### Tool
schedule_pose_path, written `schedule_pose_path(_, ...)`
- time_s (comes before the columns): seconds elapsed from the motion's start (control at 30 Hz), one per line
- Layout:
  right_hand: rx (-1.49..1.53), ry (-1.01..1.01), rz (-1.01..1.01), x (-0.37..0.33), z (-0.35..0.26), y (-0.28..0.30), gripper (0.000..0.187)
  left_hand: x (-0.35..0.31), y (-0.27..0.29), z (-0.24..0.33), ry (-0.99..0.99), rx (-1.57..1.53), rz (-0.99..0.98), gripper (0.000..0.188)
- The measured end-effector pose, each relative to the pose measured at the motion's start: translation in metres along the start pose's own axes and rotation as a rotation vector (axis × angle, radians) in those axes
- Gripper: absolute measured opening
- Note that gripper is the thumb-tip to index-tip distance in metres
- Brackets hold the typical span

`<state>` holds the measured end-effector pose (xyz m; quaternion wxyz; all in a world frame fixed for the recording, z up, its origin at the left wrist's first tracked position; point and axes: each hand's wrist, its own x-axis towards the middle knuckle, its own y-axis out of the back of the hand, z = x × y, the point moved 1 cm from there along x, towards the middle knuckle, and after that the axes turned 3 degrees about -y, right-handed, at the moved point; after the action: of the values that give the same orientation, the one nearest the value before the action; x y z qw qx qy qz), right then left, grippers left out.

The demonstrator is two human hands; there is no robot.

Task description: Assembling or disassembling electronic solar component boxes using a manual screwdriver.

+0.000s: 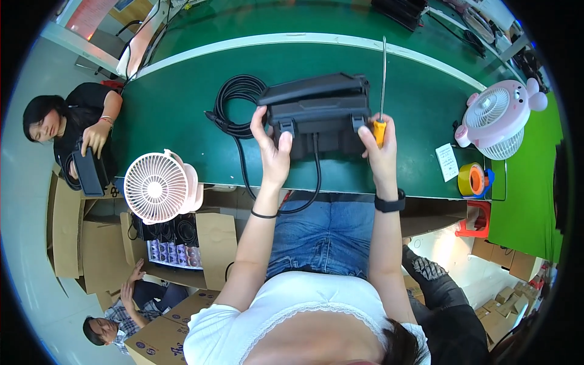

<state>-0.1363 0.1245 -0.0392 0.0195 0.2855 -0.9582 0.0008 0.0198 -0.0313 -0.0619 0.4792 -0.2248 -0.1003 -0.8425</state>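
A black plastic box (319, 112) with a hinged lid and two front latches stands at the near part of the green table. The lid is slightly raised. My left hand (274, 152) grips its left end, with the thumb by the left latch. My right hand (383, 158) holds a screwdriver (379, 132) by its yellow handle, its shaft pointing away from me. The same hand's thumb presses near the right latch. A black cable runs from the box's front down past the table edge, and a coiled black cable (222, 103) lies to the left.
A pale fan (155, 188) is at the left table edge, a pink fan (486, 112) at the right. Near the latter lie a paper slip (446, 162) and tape rolls (471, 180). An open carton (219, 249) stands below left. A co-worker handles a black box (93, 173) at left.
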Motion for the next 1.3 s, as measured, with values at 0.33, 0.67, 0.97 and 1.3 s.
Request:
schedule_pose_path(0.33,-0.070,-0.047,0.024,0.036,-0.008,-0.012,0.050,0.021,-0.007,0.005,0.174,-0.159,0.063,0.077)
schedule_pose_path(0.67,-0.028,-0.082,0.064,0.029,0.009,-0.015,0.051,0.039,-0.005,0.012,0.315,-0.105,0.022,0.080)
schedule_pose_path(0.97,-0.034,-0.070,0.048,0.025,0.014,-0.010,0.050,0.071,-0.020,0.059,-0.524,1.021,-0.226,0.073)
schedule_pose_path(1.3,-0.132,0.062,0.114,0.003,0.011,-0.008,0.033,0.126,-0.041,0.028,-0.586,1.049,-0.581,0.064)
